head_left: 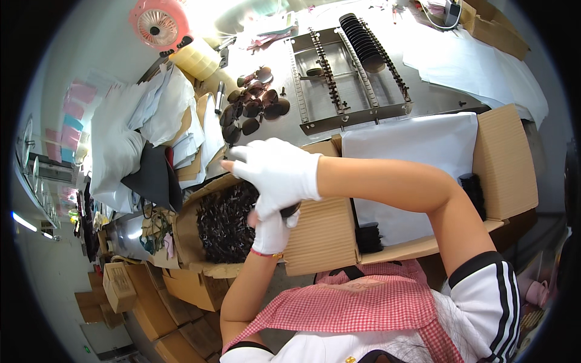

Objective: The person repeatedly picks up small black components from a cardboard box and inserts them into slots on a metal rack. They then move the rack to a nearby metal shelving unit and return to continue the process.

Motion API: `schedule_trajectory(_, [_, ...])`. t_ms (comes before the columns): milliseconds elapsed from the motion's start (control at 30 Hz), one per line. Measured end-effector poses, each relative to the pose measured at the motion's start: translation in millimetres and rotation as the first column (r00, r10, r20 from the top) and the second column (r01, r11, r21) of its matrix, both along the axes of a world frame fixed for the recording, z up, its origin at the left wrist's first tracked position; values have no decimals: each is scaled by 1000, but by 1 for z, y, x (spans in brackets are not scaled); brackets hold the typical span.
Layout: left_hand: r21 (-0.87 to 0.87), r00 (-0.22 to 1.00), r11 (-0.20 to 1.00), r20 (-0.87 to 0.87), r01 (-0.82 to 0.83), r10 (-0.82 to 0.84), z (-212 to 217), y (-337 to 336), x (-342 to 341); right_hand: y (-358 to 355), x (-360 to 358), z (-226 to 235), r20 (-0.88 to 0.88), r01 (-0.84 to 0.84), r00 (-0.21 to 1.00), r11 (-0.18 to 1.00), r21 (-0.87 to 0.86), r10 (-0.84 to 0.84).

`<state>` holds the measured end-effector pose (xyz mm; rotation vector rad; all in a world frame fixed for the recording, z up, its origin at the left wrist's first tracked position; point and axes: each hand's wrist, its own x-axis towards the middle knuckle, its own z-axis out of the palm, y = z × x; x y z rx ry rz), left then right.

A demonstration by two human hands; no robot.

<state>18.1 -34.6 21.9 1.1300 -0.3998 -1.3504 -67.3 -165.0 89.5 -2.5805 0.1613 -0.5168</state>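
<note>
Both my hands wear white gloves and meet over a cardboard box (200,242) full of dark sunglass lenses (227,221). My right hand (278,172) lies on top, its fingers curled around a dark lens (291,210) that peeks out below the palm. Underneath, my left hand (271,233) presses up against the same lens from below. Most of the lens is hidden by the gloves.
Loose dark lenses (254,103) lie on the metal table beside a metal rack (348,78) holding a row of lenses. A second cardboard box (508,163) lined with white paper sits to the right. A pink fan (160,24), tape rolls and paper stacks are at left.
</note>
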Motion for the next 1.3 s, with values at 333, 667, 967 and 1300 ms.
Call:
schedule_trajectory(333, [346,417,862,767,370,-487,49,-70,-16,-19,-80,-39,-72,232,973,932,280,-220])
schedule_trajectory(667, [145,3,773,982,617,-187,66,-293,-62,-126,-165,-88,299,599,716,775,201,-631])
schedule_trajectory(967, [362,-355,774,915,520,-190,7,-397,-77,-158,-165,-112,52,617,771,765,183,-634])
schedule_trajectory(1300, [470,284,774,742,424,-607,12,-381,-130,-162,-179,-105,77,539,831,832,133,-551])
